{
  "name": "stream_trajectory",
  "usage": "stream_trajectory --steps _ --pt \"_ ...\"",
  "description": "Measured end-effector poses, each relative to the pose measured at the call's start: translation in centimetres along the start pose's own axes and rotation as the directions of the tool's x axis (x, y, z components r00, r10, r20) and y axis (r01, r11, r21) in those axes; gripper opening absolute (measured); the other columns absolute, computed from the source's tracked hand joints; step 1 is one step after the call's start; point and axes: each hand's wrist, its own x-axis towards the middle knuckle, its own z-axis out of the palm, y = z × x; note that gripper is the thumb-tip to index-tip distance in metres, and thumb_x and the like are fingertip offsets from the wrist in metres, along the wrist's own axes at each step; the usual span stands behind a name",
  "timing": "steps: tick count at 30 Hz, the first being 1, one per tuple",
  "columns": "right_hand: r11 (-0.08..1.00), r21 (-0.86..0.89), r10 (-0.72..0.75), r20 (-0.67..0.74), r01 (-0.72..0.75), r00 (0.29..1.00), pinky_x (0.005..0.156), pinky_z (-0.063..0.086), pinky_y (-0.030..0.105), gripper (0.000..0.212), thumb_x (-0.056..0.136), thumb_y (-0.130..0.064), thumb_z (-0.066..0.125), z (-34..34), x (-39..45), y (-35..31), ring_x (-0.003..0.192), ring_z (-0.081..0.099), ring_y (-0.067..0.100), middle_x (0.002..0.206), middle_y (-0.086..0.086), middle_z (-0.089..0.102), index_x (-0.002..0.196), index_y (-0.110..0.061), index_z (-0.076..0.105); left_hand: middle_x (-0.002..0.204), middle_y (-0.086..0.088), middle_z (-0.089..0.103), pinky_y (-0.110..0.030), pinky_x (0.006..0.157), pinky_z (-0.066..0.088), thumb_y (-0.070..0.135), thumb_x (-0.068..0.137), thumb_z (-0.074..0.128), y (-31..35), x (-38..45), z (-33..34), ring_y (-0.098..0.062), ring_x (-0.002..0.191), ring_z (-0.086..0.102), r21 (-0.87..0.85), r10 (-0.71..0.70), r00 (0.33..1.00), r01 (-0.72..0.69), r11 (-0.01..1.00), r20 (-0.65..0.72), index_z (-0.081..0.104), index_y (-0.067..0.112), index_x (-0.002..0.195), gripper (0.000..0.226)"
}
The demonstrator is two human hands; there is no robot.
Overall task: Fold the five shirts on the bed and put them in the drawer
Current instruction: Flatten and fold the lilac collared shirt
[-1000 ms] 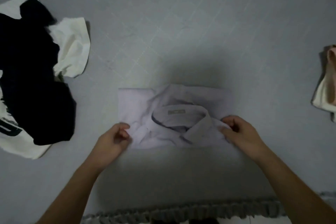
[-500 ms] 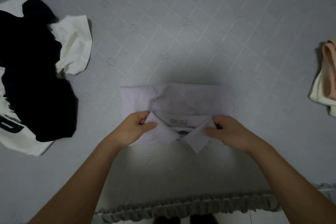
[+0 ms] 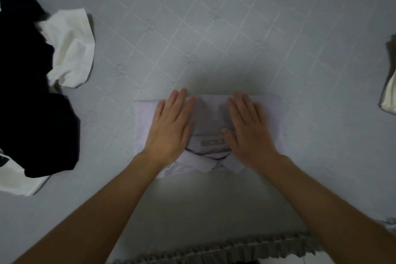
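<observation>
Both your hands moved off the collar, left hand (image 3: 171, 130) and right hand (image 3: 246, 133) now flat, fingers straight, pressing the folded lilac shirt (image 3: 272, 118) near the bed's (image 3: 214, 28) near edge, black-and-white shirts (image 3: 42, 92) heaped far left, cream garment (image 3: 389, 96) at right edge, nothing between.

Pale lilac shirt (image 3: 272, 113); grey diamond-stitched bedspread (image 3: 214, 28); black-and-white shirts (image 3: 42, 92).
</observation>
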Motion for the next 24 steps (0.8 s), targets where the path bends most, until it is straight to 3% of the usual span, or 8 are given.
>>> stream_trajectory --steps 4,9,12,14,17,19,21,24 --pt "0.988 -0.15 -0.019 0.163 0.044 0.986 0.123 0.005 0.046 0.073 0.096 -0.049 0.021 1.4 1.5 5.9 0.151 0.013 0.029 0.164 0.011 0.013 0.156 -0.007 0.018 0.165 -0.009 0.013 -0.05 0.122 0.011 0.046 0.102 0.02 -5.0 -0.4 2.4 -0.03 0.152 0.011 0.173 -0.169 0.982 0.152 0.973 0.087 0.022 0.019 0.157 0.061" --pt "0.943 -0.122 0.319 0.06 -0.31 0.946 0.122 -0.003 0.048 0.068 0.102 -0.044 0.019 -0.1 1.2 9.0 0.152 -0.002 0.025 0.166 0.008 -0.001 0.158 -0.009 0.003 0.167 -0.009 0.002 -0.056 0.121 0.003 0.036 0.107 0.024 -7.2 -1.9 1.2 -0.029 0.153 0.001 0.182 -0.519 0.854 0.513 0.839 -0.014 0.009 0.02 0.159 0.057" --pt "0.895 0.131 0.43 0.003 -0.427 0.903 0.121 0.012 0.046 0.062 0.104 -0.04 0.026 -1.6 0.6 8.4 0.147 0.021 0.03 0.161 0.015 0.022 0.153 -0.002 0.02 0.165 -0.015 0.01 -0.053 0.121 0.007 0.02 0.103 0.038 -6.0 -0.9 -0.8 -0.033 0.152 0.009 0.087 -0.416 0.902 0.426 0.901 -0.113 0.021 0.013 0.157 0.057" --pt "0.84 0.311 0.485 -0.061 -0.445 0.873 0.108 0.034 0.042 0.052 0.103 -0.039 0.035 -1.8 -0.5 7.8 0.125 0.047 0.033 0.136 0.02 0.051 0.136 0.0 0.045 0.159 -0.02 0.025 -0.047 0.119 0.019 0.021 0.1 0.051 -4.8 -0.2 -1.5 -0.035 0.146 0.024 -0.05 -0.386 0.901 0.384 0.922 -0.199 0.031 0.01 0.153 0.058" --pt "0.654 0.525 0.667 -0.06 -0.544 0.743 0.077 0.038 0.027 0.042 0.098 -0.042 0.045 -1.1 -2.9 6.5 0.087 0.053 0.014 0.094 0.006 0.059 0.101 -0.003 0.062 0.133 -0.017 0.052 -0.039 0.104 0.039 0.046 0.092 0.062 -4.4 -0.7 -1.6 -0.033 0.124 0.049 -0.359 -0.751 0.652 0.679 0.64 -0.106 0.047 0.01 0.137 0.06" --pt "0.382 0.688 0.817 0.061 -0.617 0.574 0.078 0.035 0.022 0.033 0.096 -0.046 0.052 -0.2 -4.3 5.6 0.086 0.052 0.007 0.094 -0.001 0.061 0.097 -0.015 0.063 0.109 -0.008 0.059 -0.033 0.089 0.04 0.058 0.088 0.061 -4.5 -2.1 -1.5 -0.028 0.106 0.057 -0.45 -0.885 0.461 0.805 0.387 0.062 0.053 0.014 0.117 0.054" --pt "0.212 0.743 0.854 0.175 -0.635 0.49 0.081 0.039 0.026 0.03 0.095 -0.051 0.055 0.8 -5.2 5.2 0.087 0.056 0.012 0.094 -0.003 0.063 0.095 -0.021 0.061 0.1 -0.002 0.057 -0.033 0.084 0.039 0.067 0.086 0.057 -4.4 -3.8 -1.3 -0.023 0.095 0.055 -0.415 -0.885 0.44 0.841 0.347 0.153 0.052 0.02 0.105 0.052" --pt "0.183 0.768 0.8 0.246 -0.614 0.547 0.084 0.047 0.031 0.039 0.09 -0.057 0.058 1.2 -5.8 4.5 0.089 0.061 0.009 0.1 -0.005 0.065 0.107 -0.022 0.06 0.106 0.002 0.063 -0.037 0.091 0.048 0.07 0.083 0.059 -4.1 -5.4 -0.9 -0.02 0.097 0.06 -0.499 -0.824 0.488 0.811 0.306 0.288 0.058 0.02 0.106 0.054"
